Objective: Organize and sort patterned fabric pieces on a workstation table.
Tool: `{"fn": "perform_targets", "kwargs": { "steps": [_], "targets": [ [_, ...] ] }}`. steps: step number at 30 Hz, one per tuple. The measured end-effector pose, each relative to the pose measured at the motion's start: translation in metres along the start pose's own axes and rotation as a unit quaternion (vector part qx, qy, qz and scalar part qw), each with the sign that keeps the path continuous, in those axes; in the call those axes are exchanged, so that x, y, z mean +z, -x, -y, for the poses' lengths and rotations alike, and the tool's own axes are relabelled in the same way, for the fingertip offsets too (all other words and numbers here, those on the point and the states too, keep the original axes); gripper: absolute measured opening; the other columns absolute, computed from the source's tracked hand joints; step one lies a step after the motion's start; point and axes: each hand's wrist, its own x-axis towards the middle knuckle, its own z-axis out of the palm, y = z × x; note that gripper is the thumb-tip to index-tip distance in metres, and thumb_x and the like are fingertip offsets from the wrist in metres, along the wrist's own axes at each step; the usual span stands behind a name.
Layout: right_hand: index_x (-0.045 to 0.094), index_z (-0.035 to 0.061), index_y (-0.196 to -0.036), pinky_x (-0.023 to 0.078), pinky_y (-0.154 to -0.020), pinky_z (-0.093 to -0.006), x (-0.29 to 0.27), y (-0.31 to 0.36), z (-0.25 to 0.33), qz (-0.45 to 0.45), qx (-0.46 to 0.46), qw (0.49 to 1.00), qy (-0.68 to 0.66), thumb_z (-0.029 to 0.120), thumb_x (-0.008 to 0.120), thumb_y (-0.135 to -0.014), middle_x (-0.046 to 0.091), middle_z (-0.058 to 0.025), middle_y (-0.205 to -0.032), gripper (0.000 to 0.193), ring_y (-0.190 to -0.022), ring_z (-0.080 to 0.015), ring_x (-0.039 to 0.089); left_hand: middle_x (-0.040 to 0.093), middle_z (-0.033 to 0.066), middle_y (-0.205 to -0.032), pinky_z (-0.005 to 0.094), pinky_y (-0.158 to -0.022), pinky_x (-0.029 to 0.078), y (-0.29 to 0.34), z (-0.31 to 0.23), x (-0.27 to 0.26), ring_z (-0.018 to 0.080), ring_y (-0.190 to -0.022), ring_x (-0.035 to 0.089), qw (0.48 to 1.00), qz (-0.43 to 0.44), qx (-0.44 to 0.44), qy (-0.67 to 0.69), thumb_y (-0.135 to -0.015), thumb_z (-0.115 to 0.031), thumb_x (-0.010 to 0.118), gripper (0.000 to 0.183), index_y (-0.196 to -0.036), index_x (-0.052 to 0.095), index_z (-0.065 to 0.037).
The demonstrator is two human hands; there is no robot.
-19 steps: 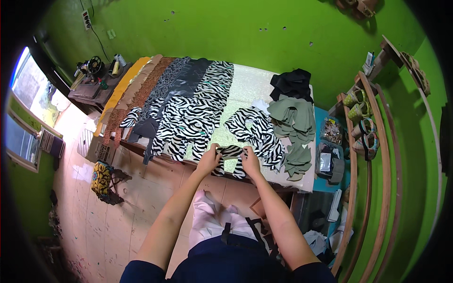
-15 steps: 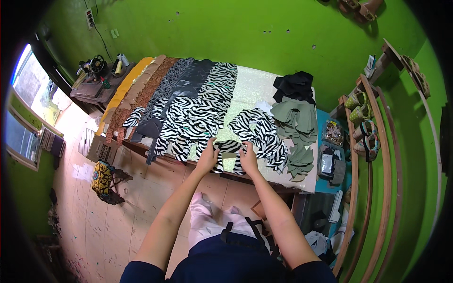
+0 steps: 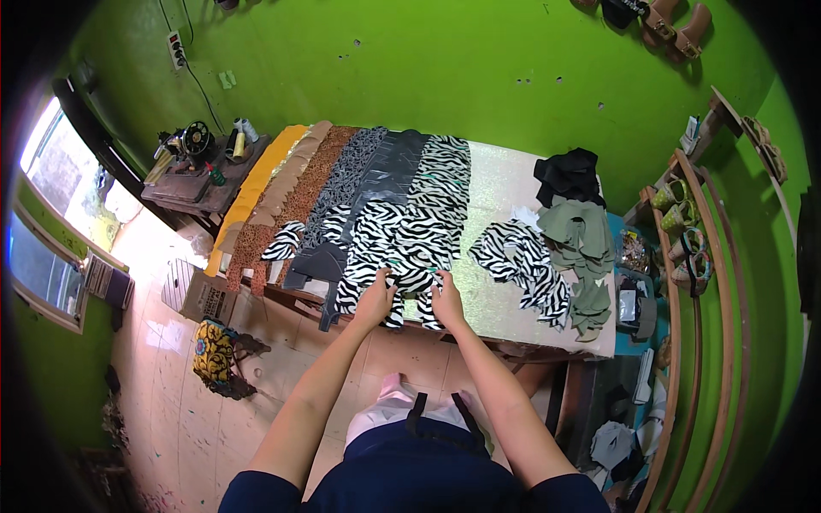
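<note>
Between my two hands, at the table's near edge, stretches a black-and-white zebra-print cut piece (image 3: 413,280), its ends hanging down. My left hand (image 3: 375,301) pinches its left side and my right hand (image 3: 447,302) its right side. Under and beyond it lie overlapping zebra-print pieces (image 3: 380,227), so its outline is partly lost in the pattern. To the right of my right hand is a loose heap of zebra-print pieces (image 3: 520,261). Grey-green pieces (image 3: 577,235) and a black bundle (image 3: 570,175) lie at the table's right end.
Rows of yellow (image 3: 261,184), tan, brown, grey and black pieces cover the table's left. A sewing machine (image 3: 192,141) stands at far left. A wooden rack (image 3: 697,227) with sandals rises at right. A patterned stool (image 3: 214,350) is on the floor.
My hands have carried the zebra-print piece leftward, from beside the loose heap to over the overlapping zebra-print pieces. The view has shifted, so the table sits farther right and lower.
</note>
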Motion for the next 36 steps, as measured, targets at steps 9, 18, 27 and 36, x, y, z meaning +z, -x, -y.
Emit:
{"fn": "perform_targets", "kwargs": {
  "steps": [9, 18, 27, 36],
  "targets": [
    [0.045, 0.0034, -0.111, 0.041, -0.08, -0.0401, 0.037, -0.001, 0.001, -0.096, -0.014, 0.981, 0.17, 0.007, 0.059, -0.074, 0.05, -0.0176, -0.099, 0.039, -0.093, -0.0346, 0.049, 0.059, 0.0167, -0.069, 0.0427, -0.055, 0.045, -0.022, 0.036, -0.01, 0.0337, -0.064, 0.058, 0.987, 0.029, 0.08, -0.134, -0.083, -0.023, 0.053, 0.042, -0.117, 0.036, -0.006],
    [0.056, 0.0046, -0.089, 0.041, -0.077, -0.0384, 0.026, 0.002, -0.001, -0.097, -0.085, 0.974, 0.186, 0.011, 0.058, -0.077, 0.046, -0.0142, -0.093, 0.014, -0.092, -0.0328, 0.046, 0.051, 0.0125, -0.094, 0.0372, -0.074, 0.039, -0.025, 0.025, -0.009, 0.0277, -0.086, 0.048, 0.944, -0.155, 0.238, -0.166, -0.073, -0.012, 0.057, 0.028, -0.099, 0.053, -0.002],
    [0.054, 0.0024, -0.093, 0.04, -0.075, -0.0407, -0.061, -0.02, -0.034, -0.227, -0.079, 0.956, 0.167, 0.013, 0.053, -0.081, 0.048, -0.0152, -0.089, 0.015, -0.085, -0.0326, 0.049, 0.053, 0.0128, -0.085, 0.0385, -0.068, 0.042, -0.062, -0.063, 0.05, 0.029, -0.076, 0.052, 0.957, -0.062, 0.268, -0.091, -0.076, -0.013, 0.056, 0.019, -0.092, 0.053, -0.003],
    [0.051, 0.0039, -0.105, 0.037, -0.082, -0.0395, -0.169, -0.071, -0.079, -0.259, 0.023, 0.917, 0.304, 0.027, 0.065, -0.074, 0.047, -0.013, -0.096, 0.041, -0.094, -0.0312, 0.046, 0.053, 0.0183, -0.092, 0.0399, -0.071, 0.048, -0.119, -0.139, 0.135, 0.0325, -0.085, 0.055, 0.989, 0.03, 0.087, -0.119, -0.077, -0.035, 0.058, 0.041, -0.095, 0.053, 0.001]
  ]
}}
